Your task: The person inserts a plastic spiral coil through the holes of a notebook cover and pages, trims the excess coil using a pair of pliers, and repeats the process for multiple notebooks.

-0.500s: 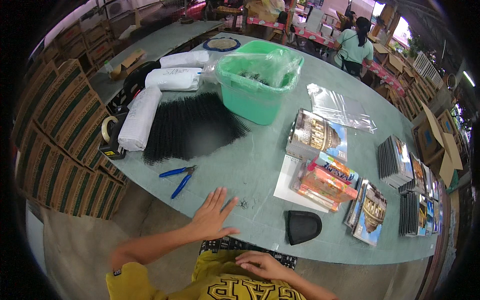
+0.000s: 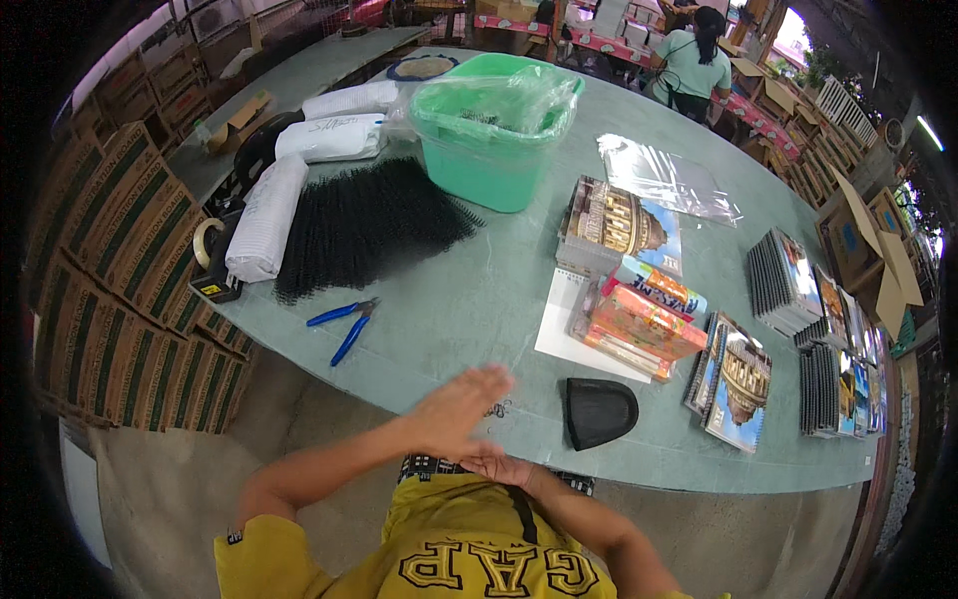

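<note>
My left hand lies stretched out low over the near edge of the table, slightly blurred, its fingers together and pointing right. Beside its fingers are small black wire-like scraps, partly covered by the hand. My right hand is turned palm up at the table's edge, just under the left, with fingers extended and partly hidden. To the left lie blue-handled cutting pliers, jaws apart. Behind them spreads a pile of black spiral binding coils. A black rounded pad rests to the right of my hands.
A green tub with clear plastic stands at the back. White wrapped rolls and a tape dispenser line the left edge. Spiral notebooks, a packet and clear sleeves occupy the right. A person stands beyond.
My left hand has swept right from beside the black scraps to over them. My right hand has moved to the table edge and turned palm up.
</note>
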The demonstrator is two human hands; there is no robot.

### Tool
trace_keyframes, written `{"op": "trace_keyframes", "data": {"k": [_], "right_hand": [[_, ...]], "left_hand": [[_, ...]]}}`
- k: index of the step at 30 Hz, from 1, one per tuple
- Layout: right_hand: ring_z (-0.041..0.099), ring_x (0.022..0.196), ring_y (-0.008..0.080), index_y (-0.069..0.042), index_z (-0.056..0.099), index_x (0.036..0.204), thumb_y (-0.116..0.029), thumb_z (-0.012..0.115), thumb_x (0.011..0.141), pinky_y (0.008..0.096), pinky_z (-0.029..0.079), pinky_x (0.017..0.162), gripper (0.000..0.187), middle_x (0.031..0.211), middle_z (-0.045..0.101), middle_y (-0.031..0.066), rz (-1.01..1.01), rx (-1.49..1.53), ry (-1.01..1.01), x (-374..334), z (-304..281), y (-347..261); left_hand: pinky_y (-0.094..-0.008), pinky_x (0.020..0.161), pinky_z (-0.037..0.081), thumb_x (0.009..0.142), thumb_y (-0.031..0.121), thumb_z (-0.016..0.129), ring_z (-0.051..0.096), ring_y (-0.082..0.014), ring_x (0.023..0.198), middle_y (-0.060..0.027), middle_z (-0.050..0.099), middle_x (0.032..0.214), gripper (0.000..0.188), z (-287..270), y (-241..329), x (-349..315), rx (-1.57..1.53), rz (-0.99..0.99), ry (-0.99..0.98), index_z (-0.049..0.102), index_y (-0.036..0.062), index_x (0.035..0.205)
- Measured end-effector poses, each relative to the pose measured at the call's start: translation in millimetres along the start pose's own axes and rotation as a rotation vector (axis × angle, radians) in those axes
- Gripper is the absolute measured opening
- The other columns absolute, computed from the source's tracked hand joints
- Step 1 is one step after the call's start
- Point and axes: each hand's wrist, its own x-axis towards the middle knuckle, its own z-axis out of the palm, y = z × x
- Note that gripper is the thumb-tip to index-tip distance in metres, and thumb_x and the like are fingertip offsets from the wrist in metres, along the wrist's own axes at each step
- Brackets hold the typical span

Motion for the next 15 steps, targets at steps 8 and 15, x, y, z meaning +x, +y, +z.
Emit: {"op": "trace_keyframes", "data": {"k": [8,15], "right_hand": [[0.028,0.133,0.0337,-0.002,0.024,0.140,-0.046,0.040,0.091,0.0426,0.020,0.112,0.068,0.144,0.027,0.0198,-0.191,-0.032,-0.137,-2.6,-9.9,8.8],[0.028,0.131,0.0370,-0.006,0.028,0.139,-0.052,0.035,0.090,0.0474,0.023,0.109,0.067,0.144,0.023,0.0225,-0.396,-0.328,-0.089,5.5,21.3,31.2]], "left_hand": [[-0.0444,0.112,0.012,0.082,0.063,0.046,0.017,-0.0371,0.137,-0.0256,0.021,0.145,0.093,28.8,31.1,-4.5,0.046,0.098,-0.033,0.021,-0.0051,0.140],[-0.0490,0.111,0.010,0.079,0.068,0.044,0.017,-0.0340,0.138,-0.0227,0.022,0.146,0.096,-1.4,-2.7,-30.3,0.284,-0.165,-0.021,0.022,-0.0017,0.141]]}}
